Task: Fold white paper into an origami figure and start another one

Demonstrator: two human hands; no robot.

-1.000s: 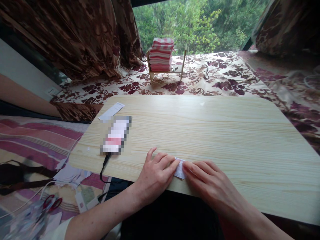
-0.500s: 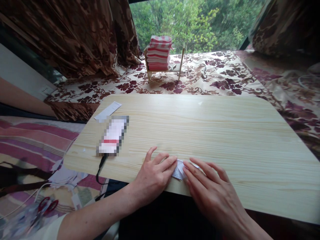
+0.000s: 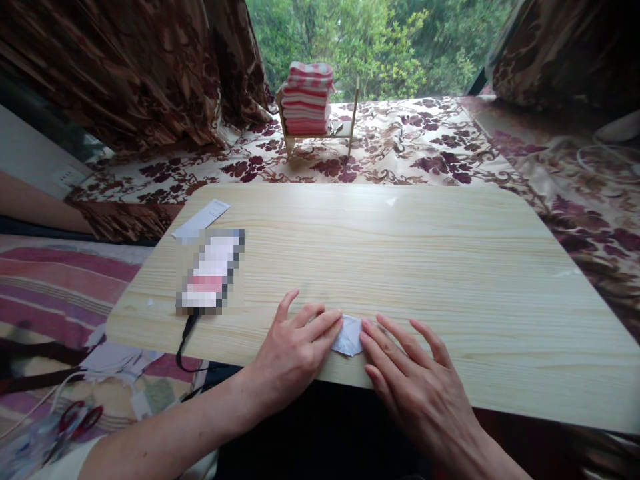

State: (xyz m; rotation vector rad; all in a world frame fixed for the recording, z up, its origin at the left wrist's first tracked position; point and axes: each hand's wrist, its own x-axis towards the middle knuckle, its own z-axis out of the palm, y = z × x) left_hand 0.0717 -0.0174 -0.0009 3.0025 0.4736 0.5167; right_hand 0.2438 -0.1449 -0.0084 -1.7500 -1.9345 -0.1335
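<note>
A small folded piece of white paper lies on the light wooden table near its front edge, between my hands. My left hand grips the paper's left side, its fingertips close together there and one finger raised. On the other side, my right hand is open with its fingers stretched out and slightly spread. Its index fingertip touches the paper's right edge. Creases show on the visible face, while my fingertips cover both side edges.
A blurred-out phone with a black cable lies left of my hands, below a white paper strip. Red-handled scissors rest on the striped bedding. Folded pink-and-white cloths sit on a small stand beyond the table.
My right hand's fingers have slid off the paper to its right edge, and a flap that stuck out under them now lies folded in. The view has shifted slightly.
</note>
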